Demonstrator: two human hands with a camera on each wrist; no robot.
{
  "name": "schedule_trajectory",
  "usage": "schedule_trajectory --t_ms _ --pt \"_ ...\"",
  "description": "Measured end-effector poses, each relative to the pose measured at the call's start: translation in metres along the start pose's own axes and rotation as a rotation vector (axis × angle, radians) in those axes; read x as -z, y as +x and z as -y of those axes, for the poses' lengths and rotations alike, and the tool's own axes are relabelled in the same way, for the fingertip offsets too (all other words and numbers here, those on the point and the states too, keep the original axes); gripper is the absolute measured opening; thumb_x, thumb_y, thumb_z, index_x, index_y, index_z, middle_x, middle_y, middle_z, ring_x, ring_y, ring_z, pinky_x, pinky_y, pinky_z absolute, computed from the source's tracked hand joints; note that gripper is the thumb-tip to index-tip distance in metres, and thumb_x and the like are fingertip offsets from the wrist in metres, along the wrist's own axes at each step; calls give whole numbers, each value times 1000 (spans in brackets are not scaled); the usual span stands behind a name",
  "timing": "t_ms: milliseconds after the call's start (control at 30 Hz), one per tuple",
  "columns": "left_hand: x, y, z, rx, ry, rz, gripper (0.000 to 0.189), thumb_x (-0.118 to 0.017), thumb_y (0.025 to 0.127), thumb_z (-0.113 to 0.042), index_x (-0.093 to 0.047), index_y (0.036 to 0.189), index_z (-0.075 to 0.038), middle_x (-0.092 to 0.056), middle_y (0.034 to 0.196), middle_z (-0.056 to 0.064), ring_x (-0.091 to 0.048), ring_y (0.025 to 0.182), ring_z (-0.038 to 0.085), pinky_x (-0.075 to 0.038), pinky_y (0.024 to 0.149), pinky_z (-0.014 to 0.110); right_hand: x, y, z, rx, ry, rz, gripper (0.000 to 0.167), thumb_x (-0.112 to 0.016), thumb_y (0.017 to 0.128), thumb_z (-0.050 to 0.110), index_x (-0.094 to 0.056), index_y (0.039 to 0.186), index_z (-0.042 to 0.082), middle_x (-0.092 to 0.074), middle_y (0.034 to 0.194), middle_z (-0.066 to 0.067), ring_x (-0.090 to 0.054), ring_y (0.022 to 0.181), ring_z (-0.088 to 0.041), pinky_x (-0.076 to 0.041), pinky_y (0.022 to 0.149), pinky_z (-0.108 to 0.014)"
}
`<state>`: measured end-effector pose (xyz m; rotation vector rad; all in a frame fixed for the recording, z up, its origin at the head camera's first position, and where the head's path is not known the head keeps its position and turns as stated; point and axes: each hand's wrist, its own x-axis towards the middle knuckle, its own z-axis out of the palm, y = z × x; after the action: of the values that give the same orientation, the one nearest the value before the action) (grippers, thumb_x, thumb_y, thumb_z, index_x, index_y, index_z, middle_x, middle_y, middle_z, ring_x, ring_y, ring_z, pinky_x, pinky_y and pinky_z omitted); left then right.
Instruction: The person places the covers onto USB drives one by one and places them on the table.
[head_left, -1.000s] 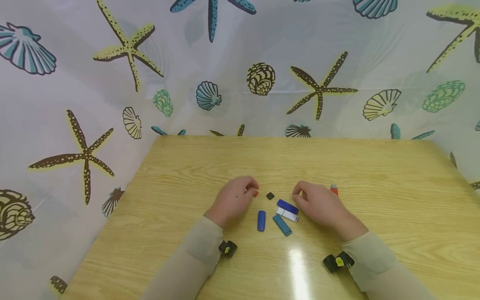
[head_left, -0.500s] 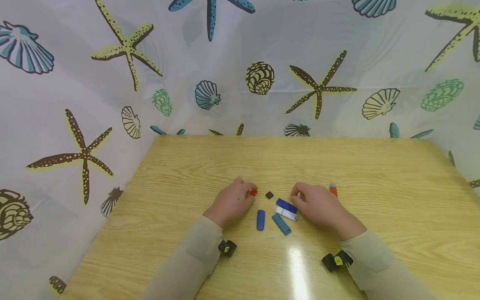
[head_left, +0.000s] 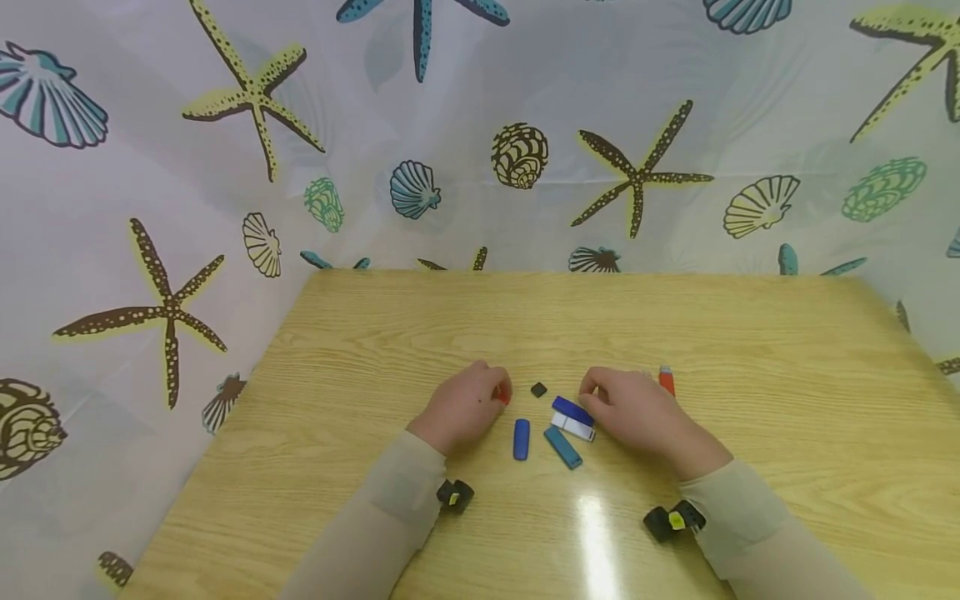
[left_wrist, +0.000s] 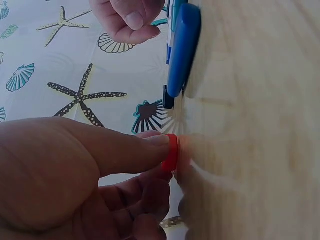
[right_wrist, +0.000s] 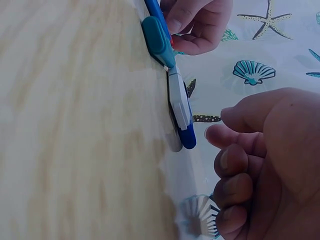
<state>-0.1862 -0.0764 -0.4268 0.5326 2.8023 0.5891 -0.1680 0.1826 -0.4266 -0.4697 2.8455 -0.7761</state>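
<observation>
My left hand (head_left: 467, 406) pinches a small red piece (left_wrist: 171, 152) between thumb and fingers, close over the wooden table. Just right of it lies a small black square piece (head_left: 538, 389). A blue USB stick (head_left: 521, 439) is nearer to me. My right hand (head_left: 633, 408) has loosely curled fingers with nothing between them, as the right wrist view shows. Its fingertips are beside a dark blue USB stick (head_left: 572, 410), which lies along a white USB stick (head_left: 573, 427). A teal USB stick (head_left: 563, 448) lies slanted in front of these.
Behind the right hand lies a red USB stick (head_left: 667, 381) with a metal plug, partly hidden by that hand. A cloth (head_left: 465, 100) printed with starfish and shells hangs behind and beside the wooden table (head_left: 390, 325).
The left hand's fingertips have shifted slightly toward me and to the left with the red piece. The right hand and the USB sticks have stayed nearly still.
</observation>
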Motion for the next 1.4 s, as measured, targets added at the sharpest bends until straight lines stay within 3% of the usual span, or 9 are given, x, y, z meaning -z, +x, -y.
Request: schedule_trajectory --t_ms 167,400,567,867,1167,1400 --pt "1 -1 0 -16 -8 18 8 -62 99 -12 -64 102 -19 -56 93 -5 -55 85 15 -47 77 33 0 0 0 10 3 3 10 -58 101 24 -67 101 19 -48 63 2 -45 55 -15 -37 53 -33" --pt "3 -2 -3 5 -20 44 13 -61 99 -13 -66 111 -14 -63 99 -3 -57 88 15 -49 83 36 -1 0 -1 32 0 5 9 -58 101 24 -66 101 20 -47 63 3 -44 55 -14 -36 54 -32" --pt "4 -2 -3 -2 19 53 8 -63 99 -16 -66 105 -16 -62 92 -5 -57 84 15 -49 78 35 1 -1 0 53 7 13 9 -58 101 24 -66 101 19 -48 65 4 -46 57 -14 -38 56 -32" --pt "1 0 -2 14 -31 -61 5 -63 99 -20 -58 101 -21 -59 86 -5 -56 76 16 -47 68 33 2 -1 1 52 1 16 9 -60 101 24 -67 101 19 -49 65 4 -46 57 -14 -38 57 -32" --pt "2 1 -2 -13 -86 -91 15 -61 100 -21 -63 114 -21 -63 95 -7 -58 81 15 -49 73 33 1 -1 0 22 11 14 9 -60 101 24 -67 100 19 -49 64 3 -46 57 -15 -38 56 -33" --pt "2 0 -2 -26 -79 -108 10 -63 100 -23 -64 110 -21 -62 94 -9 -57 81 14 -49 74 33 2 -1 -1 -38 18 -24 10 -58 101 25 -66 102 19 -47 64 1 -43 55 -16 -35 52 -34"
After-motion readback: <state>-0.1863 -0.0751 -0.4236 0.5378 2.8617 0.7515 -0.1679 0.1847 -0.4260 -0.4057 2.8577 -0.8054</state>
